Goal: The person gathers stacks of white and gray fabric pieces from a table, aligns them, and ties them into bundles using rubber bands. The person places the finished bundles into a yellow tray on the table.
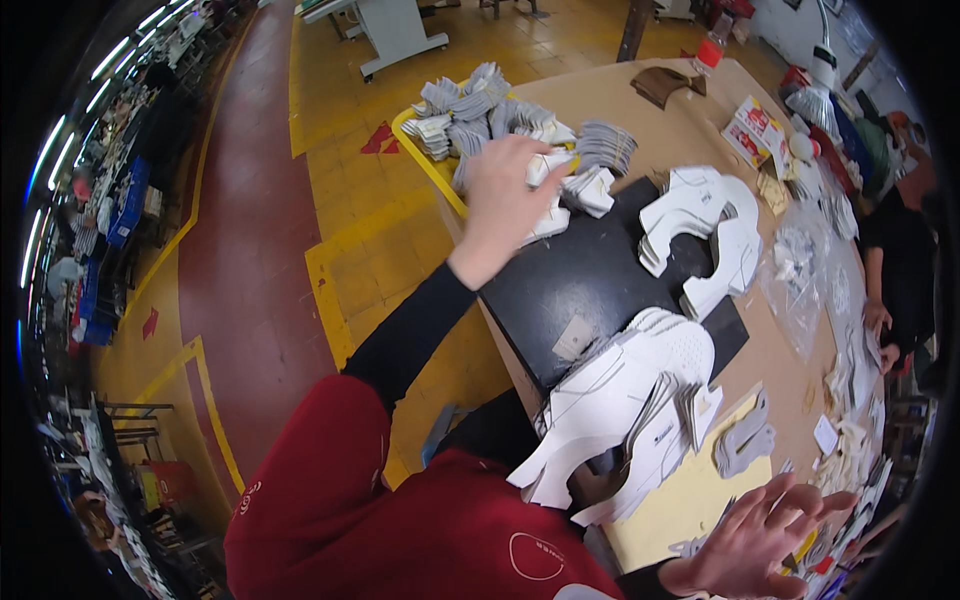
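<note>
My left hand [505, 195] is stretched to the far end of the table, its fingers curled around a small stack of white cut pieces [546, 168]. Beside it stands a yellow tray [437, 172] heaped with grey and white bundles [480, 92]. Another grey bundle [604, 147] lies just right of that hand. At the near right edge, my right hand [760, 540] hovers with its fingers apart, holding nothing visible. Between the hands, a large fanned stack of white shoe-upper pieces [640, 375] rests on a black board [545, 300]. Farther right lie curved white pieces [735, 240].
Grey pieces [745, 435] lie on a pale yellow sheet [650, 510]. A clear plastic bag [800, 290], a lamp [818, 95], a red-capped bottle [712, 48] and brown pieces [665, 85] sit farther along. Another person's hands [880, 335] work across the table.
</note>
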`<state>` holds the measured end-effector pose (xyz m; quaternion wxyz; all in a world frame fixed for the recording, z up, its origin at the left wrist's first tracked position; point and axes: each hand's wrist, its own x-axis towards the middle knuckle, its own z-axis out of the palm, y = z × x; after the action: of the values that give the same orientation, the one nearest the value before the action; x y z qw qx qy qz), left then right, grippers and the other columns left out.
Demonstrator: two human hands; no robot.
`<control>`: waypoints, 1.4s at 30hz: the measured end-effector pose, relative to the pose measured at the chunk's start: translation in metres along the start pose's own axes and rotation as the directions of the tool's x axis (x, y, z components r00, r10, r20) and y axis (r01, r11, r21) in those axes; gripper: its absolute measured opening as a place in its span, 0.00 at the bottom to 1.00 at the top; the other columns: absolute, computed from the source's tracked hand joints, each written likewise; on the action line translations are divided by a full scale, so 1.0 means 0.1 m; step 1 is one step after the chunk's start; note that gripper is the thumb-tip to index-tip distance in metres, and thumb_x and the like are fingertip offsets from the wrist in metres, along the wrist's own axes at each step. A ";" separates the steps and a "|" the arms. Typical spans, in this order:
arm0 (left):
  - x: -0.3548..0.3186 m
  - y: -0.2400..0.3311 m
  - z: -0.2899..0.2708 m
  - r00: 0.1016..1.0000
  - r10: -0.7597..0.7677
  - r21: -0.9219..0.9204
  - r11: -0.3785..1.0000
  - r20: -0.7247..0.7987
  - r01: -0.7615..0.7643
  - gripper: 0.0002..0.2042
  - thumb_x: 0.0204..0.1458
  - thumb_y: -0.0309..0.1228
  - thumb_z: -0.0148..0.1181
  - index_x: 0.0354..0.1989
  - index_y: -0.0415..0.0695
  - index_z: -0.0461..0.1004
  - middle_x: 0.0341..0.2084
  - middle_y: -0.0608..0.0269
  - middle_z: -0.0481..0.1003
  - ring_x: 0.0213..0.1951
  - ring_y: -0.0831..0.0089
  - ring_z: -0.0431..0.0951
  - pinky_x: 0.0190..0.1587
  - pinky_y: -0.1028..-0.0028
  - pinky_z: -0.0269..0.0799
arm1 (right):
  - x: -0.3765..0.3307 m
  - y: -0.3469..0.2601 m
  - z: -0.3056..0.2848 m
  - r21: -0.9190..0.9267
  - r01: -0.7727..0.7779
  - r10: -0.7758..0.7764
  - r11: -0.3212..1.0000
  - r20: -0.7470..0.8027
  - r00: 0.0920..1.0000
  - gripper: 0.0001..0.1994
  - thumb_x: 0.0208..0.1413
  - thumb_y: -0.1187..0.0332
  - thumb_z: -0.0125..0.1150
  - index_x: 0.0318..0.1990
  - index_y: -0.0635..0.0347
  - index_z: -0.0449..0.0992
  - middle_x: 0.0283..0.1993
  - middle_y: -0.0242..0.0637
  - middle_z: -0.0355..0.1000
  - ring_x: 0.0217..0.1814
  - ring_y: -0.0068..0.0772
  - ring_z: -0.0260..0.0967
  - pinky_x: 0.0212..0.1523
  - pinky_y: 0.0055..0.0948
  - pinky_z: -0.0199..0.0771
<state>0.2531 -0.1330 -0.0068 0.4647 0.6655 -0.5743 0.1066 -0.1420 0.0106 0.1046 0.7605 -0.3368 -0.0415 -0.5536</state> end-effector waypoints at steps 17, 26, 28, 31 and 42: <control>0.32 -1.44 -0.48 0.903 -0.349 0.639 0.761 0.251 0.116 0.32 0.40 0.49 0.68 0.57 0.52 0.70 0.53 0.59 0.72 0.61 0.58 0.65 0.67 0.46 0.49 | -0.52 -0.13 -0.32 -0.196 0.291 -0.342 0.937 -0.327 0.881 0.20 0.47 0.61 0.68 0.49 0.51 0.75 0.58 0.45 0.64 0.63 0.57 0.56 0.58 0.51 0.56; 0.51 -1.54 -0.72 0.865 -0.369 0.397 0.890 0.340 0.223 0.31 0.41 0.48 0.67 0.54 0.49 0.69 0.47 0.51 0.77 0.55 0.54 0.73 0.66 0.50 0.53 | -1.01 -0.21 -0.58 -0.112 0.506 -0.441 0.855 -0.670 0.597 0.18 0.50 0.60 0.67 0.48 0.54 0.74 0.53 0.42 0.66 0.60 0.50 0.58 0.57 0.48 0.57; 0.47 -1.53 -0.80 0.867 -0.390 0.019 0.914 0.310 0.404 0.26 0.48 0.46 0.63 0.53 0.45 0.69 0.48 0.54 0.76 0.52 0.60 0.74 0.58 0.65 0.64 | -0.96 -0.15 -0.49 -0.152 0.492 -0.457 0.857 -0.665 0.591 0.18 0.53 0.60 0.65 0.49 0.54 0.70 0.50 0.39 0.64 0.54 0.43 0.58 0.52 0.42 0.58; 0.33 -1.57 -0.93 0.878 -0.418 -0.471 0.742 0.231 0.477 0.23 0.59 0.46 0.53 0.52 0.38 0.68 0.45 0.58 0.74 0.46 0.68 0.74 0.52 0.69 0.69 | -0.62 -0.03 -0.25 -0.315 0.189 -0.316 0.930 -0.426 0.848 0.17 0.59 0.61 0.61 0.50 0.53 0.63 0.42 0.33 0.61 0.45 0.30 0.57 0.41 0.29 0.60; -0.82 0.76 -0.57 0.875 -0.234 -0.802 0.352 0.424 0.483 0.35 0.48 0.47 0.68 0.60 0.41 0.61 0.52 0.56 0.69 0.51 0.63 0.72 0.49 0.63 0.72 | 0.15 1.02 -0.09 -0.236 -0.536 0.419 0.810 -0.407 0.812 0.37 0.59 0.59 0.58 0.70 0.66 0.50 0.62 0.55 0.63 0.60 0.43 0.67 0.60 0.35 0.66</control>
<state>0.1844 -0.0294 0.0067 0.6828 0.4364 -0.4317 -0.3961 -0.0509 0.0094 0.0564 0.8019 -0.3629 0.2721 -0.3888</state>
